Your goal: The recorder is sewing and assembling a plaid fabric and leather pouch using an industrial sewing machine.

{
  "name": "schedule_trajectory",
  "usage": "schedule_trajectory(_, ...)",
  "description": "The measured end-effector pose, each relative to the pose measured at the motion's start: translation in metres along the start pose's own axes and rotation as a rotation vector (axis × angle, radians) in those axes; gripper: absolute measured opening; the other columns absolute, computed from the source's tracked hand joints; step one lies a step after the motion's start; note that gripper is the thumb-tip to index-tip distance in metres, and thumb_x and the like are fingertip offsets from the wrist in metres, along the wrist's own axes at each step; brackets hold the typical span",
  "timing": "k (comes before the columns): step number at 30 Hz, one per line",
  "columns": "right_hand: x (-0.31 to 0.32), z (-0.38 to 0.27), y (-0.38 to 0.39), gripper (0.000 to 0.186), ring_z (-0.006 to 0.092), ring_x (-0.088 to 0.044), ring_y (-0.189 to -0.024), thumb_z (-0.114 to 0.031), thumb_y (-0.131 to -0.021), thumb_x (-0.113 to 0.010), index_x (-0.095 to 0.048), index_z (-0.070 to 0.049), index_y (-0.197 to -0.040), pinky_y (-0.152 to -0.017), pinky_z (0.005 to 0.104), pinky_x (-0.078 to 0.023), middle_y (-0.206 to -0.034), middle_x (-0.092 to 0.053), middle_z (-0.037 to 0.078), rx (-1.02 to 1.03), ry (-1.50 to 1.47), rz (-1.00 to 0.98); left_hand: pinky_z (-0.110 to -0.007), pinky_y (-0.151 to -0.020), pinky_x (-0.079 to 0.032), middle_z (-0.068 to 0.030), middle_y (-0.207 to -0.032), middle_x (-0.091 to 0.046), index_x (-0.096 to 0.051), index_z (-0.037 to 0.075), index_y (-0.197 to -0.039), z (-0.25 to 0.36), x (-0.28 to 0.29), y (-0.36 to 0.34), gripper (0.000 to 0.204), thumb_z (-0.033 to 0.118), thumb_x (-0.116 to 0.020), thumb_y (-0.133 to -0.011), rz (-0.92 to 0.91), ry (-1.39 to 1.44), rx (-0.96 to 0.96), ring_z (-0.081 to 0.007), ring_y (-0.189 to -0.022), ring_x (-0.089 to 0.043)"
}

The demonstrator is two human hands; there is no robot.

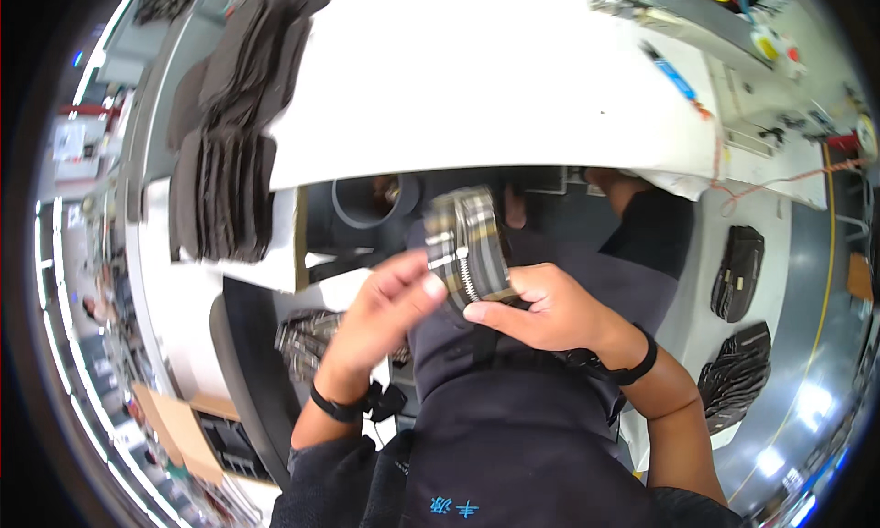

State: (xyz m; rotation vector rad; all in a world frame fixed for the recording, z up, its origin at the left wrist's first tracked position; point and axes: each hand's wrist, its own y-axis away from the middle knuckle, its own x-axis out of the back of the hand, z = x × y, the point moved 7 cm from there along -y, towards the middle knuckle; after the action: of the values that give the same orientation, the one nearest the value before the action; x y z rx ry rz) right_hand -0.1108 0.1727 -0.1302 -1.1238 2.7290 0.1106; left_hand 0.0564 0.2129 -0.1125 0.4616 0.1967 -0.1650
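Pouch of checked cloth point(463, 235), zipper point(467, 276) showing, sits at the frame's centre, its lower edge pinched in the grip of the right hand point(559, 308). The left hand point(380, 313) blurs beside its left edge; whether that grip holds it, I cannot tell. A white desk point(440, 70) spans the top, a blue tool point(674, 74) lying upper right.

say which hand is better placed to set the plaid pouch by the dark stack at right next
Probably the right hand: its thumb lies on the plaid pouch, and it is nearer the dark stack.
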Motion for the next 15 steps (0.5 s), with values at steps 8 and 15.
schedule_trajectory(8, 0.005, -0.009, 0.016, 0.019, 0.0262, -0.066, -0.069, -0.018, -0.097, -0.076, -0.074, 0.001, -0.099, -0.067, 0.0364, -0.052, -0.080, -0.070, 0.016, -0.015, 0.253, 0.040, -0.030, -0.106, -0.048, -0.0062, -0.126, -0.073, -0.068, -0.003, -0.132, -0.044, -0.025, -0.006, 0.033, 0.019, -0.064, -0.107, -0.039, 0.459, 0.205, -0.0112, -0.117, -0.064)
schedule_trajectory(15, -0.022, -0.026, 0.028, 0.018, 0.0348, -0.067, -0.077, -0.018, -0.094, -0.075, -0.070, -0.001, -0.090, -0.071, 0.0441, -0.053, -0.082, -0.069, 0.014, 0.341, 0.659, 0.050, -0.031, -0.105, -0.046, -0.0028, -0.121, -0.073, -0.072, -0.002, -0.126, -0.063, -0.028, 0.016, 0.028, 0.018, -0.067, -0.106, -0.037, 0.489, 0.222, -0.0117, -0.113, -0.064)
